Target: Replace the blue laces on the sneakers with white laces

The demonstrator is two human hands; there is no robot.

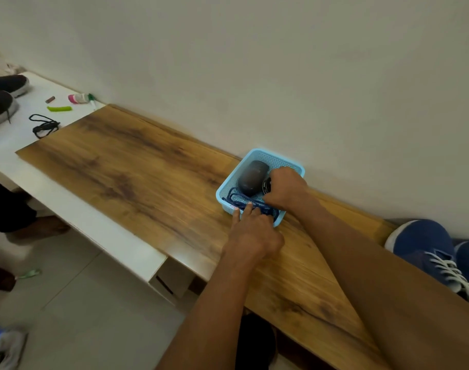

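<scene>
Left hand [250, 236], fingers straight, presses blue laces [244, 202] into the light-blue basket [257, 154]; right hand [286, 189], fingers curled inside it, grip unclear; tuck loose loops beneath fingertips.

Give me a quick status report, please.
Both hands in blue basket: left hand touching blue laces, right hand curled. Sneaker white-laced.

1. A basket [260, 153] sits on a board [137, 169], at its far edge against the wall; the board lies on a table [67, 209].
2. In the basket: a case [252, 177] at the far side, laces [238, 200] at the near side.
3. Sneakers [428, 252] stand on the board, right of the basket.
4. Far left, off the board, on the table: a cord [43, 125], with shoes [3, 97] left of it.
</scene>
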